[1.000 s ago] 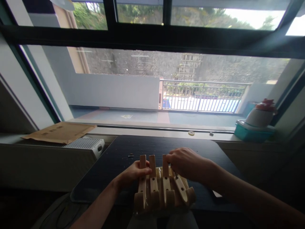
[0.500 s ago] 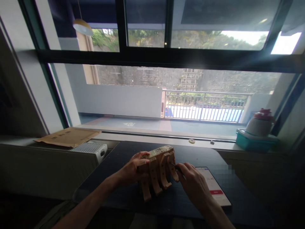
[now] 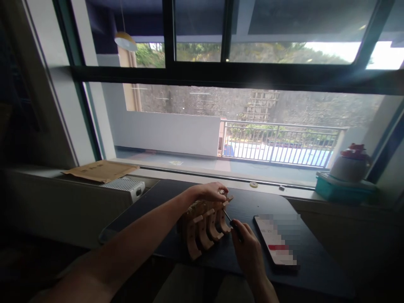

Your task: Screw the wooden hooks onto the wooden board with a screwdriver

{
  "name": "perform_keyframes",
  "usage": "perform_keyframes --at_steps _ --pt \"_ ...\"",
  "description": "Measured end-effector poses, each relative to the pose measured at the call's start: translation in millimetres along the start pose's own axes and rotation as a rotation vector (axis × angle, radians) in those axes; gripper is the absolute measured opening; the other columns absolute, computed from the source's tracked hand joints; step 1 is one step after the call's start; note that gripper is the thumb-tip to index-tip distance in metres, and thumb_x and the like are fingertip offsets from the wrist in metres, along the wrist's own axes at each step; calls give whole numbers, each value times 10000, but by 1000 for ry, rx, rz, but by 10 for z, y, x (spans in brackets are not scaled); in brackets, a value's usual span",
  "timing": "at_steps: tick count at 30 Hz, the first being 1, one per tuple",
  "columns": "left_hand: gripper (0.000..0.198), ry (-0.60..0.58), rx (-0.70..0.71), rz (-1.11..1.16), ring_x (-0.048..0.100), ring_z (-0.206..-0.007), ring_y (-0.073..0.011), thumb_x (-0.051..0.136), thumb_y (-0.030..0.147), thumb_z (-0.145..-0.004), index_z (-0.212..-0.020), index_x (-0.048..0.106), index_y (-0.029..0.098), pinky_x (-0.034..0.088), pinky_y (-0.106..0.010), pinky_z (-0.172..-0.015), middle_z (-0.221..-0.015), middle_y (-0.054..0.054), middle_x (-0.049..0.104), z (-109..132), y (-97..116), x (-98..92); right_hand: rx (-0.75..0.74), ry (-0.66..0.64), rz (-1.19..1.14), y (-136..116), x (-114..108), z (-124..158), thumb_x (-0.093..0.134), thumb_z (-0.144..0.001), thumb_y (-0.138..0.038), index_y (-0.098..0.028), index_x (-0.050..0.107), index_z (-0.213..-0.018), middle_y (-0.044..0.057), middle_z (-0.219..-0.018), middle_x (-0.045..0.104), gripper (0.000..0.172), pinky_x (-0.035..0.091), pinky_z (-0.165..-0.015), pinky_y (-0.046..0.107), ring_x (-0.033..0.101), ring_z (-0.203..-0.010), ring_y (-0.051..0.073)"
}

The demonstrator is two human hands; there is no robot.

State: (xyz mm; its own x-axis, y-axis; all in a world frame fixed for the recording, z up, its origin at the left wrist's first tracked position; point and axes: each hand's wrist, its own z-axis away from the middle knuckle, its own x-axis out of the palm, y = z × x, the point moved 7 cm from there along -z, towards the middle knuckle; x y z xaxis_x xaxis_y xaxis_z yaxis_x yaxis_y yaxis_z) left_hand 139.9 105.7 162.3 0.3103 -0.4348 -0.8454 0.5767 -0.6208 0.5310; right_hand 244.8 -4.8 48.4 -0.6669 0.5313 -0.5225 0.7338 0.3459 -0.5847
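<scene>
Change since half a second ago: your left hand (image 3: 211, 192) has gone from the left side of the wooden hook rack (image 3: 202, 227) to its top far end, fingers curled over the upper edge and gripping it. The rack itself has turned a little; it stands on edge near the middle of the table (image 3: 151, 206), hooks facing right and toward you. One second ago it lay flat at the near edge with the hooks pointing at you

Your right hand (image 3: 250, 249) sits slightly lower than before, clenched round the handle of a thin dark tool (image 3: 229, 219). The tip is at the rightmost hook; contact cannot be told

Surface: dark tabletop. A phone (image 3: 275, 240) lies flat just right of your right hand, screen up

Room: wide window ahead with a dark frame, balcony railing (image 3: 280, 145) and stone wall outside. On the sill: brown envelope (image 3: 97, 170) at left, white slatted box (image 3: 124, 187) beside it, a small round thing (image 3: 253, 184) at centre, a teal box (image 3: 342, 189) with a white jug (image 3: 349, 164) on it at right. Hanging lamp (image 3: 125, 41) at upper left
</scene>
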Motion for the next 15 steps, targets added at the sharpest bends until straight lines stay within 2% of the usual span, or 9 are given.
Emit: perform_keyframes --at_steps 3,8,12,15 --pt "391 2 15 -34 455 -1170 -267 568 200 -674 -1057 641 169 372 -358 -997 -1239 -70 520 -99 -97 70 -20 10 -37 71 28 -2 441 -895 -275 -165 589 -1116 69 -971 633 288 481 -670 233 625 -830 159" --pt "330 31 35 -22 410 -1208 -235 500 148 -709 -981 680 196 376 -303 -1001 -1318 -30 430 -34 -262 64 -56 44 -69 73 68 -40 413 -913 -248 -159 584 -1127 62 -932 620 289 471 -639 223 616 -781 143" --pt "291 5 40 13 420 -1191 -227 514 156 -714 -935 698 195 398 -292 -980 -1363 -21 384 -4 -273 86 -128 104 49 -38 10 -41 425 -911 -229 -153 590 -1111 55 -869 602 270 438 -565 216 588 -694 129" --pt "312 -23 55 48 419 -1194 -229 534 131 -683 -934 705 201 398 -288 -979 -1367 -16 376 5 -227 110 -191 78 191 -158 -33 -33 415 -907 -170 -150 580 -1124 52 -841 585 273 400 -516 215 553 -636 119"
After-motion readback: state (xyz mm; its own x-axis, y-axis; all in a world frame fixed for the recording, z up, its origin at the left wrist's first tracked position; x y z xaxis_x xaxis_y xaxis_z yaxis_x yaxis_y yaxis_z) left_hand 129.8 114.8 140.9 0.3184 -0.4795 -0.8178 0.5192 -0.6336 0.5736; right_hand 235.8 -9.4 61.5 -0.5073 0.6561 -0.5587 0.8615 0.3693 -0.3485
